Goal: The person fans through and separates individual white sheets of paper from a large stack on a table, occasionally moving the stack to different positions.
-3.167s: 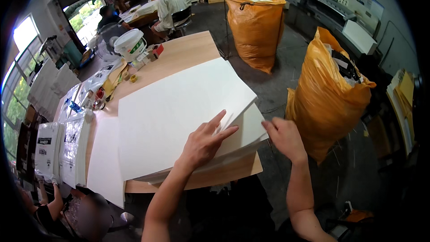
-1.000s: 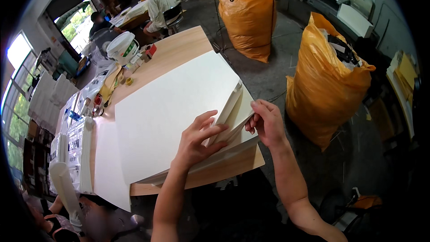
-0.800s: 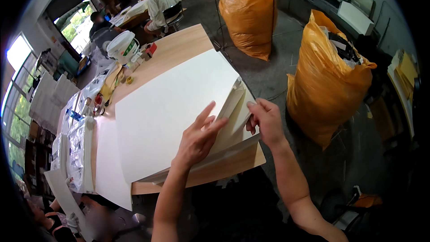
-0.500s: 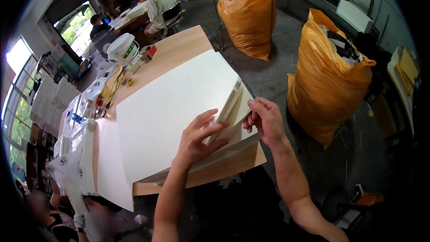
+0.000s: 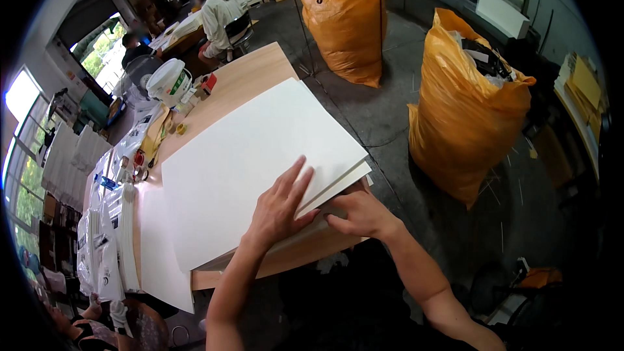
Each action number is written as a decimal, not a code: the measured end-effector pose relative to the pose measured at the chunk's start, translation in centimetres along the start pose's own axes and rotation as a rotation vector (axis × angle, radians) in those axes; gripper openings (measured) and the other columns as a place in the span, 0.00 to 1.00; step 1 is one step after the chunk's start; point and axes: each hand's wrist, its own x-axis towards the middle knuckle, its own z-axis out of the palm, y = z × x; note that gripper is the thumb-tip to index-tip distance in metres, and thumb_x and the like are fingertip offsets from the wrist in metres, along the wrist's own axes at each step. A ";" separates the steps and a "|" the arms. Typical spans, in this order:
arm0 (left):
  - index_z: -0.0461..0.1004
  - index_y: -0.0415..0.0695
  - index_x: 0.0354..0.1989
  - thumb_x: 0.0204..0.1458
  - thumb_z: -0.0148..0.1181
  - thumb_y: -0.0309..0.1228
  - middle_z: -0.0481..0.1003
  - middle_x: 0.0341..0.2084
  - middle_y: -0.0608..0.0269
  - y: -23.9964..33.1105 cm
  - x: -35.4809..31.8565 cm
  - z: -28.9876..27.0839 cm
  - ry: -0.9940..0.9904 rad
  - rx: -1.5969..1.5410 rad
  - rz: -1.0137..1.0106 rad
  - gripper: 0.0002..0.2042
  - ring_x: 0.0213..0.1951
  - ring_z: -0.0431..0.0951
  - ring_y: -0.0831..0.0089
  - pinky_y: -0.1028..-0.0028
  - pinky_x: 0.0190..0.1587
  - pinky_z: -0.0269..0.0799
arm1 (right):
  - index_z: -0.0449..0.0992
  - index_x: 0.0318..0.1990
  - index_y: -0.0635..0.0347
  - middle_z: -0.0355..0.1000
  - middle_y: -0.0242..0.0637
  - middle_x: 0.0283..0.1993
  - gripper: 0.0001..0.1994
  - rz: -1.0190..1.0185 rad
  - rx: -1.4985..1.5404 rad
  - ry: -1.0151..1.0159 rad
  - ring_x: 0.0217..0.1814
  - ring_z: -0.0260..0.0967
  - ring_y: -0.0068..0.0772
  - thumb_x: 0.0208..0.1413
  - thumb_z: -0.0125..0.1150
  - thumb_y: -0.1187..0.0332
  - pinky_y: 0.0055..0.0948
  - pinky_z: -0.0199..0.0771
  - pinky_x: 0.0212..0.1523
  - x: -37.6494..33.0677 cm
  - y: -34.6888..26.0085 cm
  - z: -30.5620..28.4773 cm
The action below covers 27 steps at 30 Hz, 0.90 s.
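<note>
Large white sheets point(image 5: 240, 162) lie stacked on a wooden table in front of me, their near right corner toward my body. My left hand point(image 5: 273, 211) rests on the top sheet by this edge, its fingers stretched out and apart. Just right of it, my right hand point(image 5: 367, 216) is at the sheets' near right edge. Its thumb and forefinger close around that edge, while the other fingers are hidden beneath the overhanging sheets. Another white sheet point(image 5: 156, 240) lies under the stack at the left and hangs past the table's near edge.
On the wooden table point(image 5: 266, 65) stand a white bucket point(image 5: 168, 81), a yellow tape roll point(image 5: 181, 129) and plastic-wrapped stacks point(image 5: 107, 234). Two orange sacks point(image 5: 344, 32) point(image 5: 465, 110) stand on the floor at the right. Other people sit at the far table and lower left.
My right hand has moved down and left, its fingers going under the sheets' edge. The raised, bent edge by my left hand now lies flatter. The view has shifted slightly.
</note>
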 end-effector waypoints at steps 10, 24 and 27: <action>0.65 0.39 0.67 0.45 0.72 0.33 0.77 0.53 0.51 -1.1 0.9 1.0 0.020 0.045 0.032 0.38 0.49 0.79 0.54 0.58 0.50 0.78 | 0.75 0.29 0.63 0.77 0.44 0.30 0.12 0.189 -0.035 0.658 0.33 0.75 0.44 0.59 0.66 0.65 0.37 0.74 0.34 -1.7 2.5 -1.8; 0.83 0.55 0.49 0.48 0.62 0.18 0.70 0.63 0.49 -0.9 1.2 -0.1 0.095 -0.170 -0.027 0.21 0.51 0.79 0.50 0.58 0.53 0.80 | 0.63 0.23 0.57 0.63 0.26 0.19 0.20 0.428 0.885 0.463 0.22 0.67 0.19 0.62 0.66 0.62 0.24 0.62 0.22 4.6 -1.3 -3.2; 0.83 0.56 0.49 0.47 0.70 0.27 0.70 0.62 0.50 -1.2 1.3 -0.1 0.071 -0.180 -0.039 0.18 0.53 0.79 0.50 0.58 0.55 0.80 | 0.64 0.22 0.55 0.64 0.27 0.19 0.18 0.415 0.795 0.397 0.21 0.67 0.19 0.65 0.61 0.64 0.21 0.61 0.21 4.6 -0.6 -3.4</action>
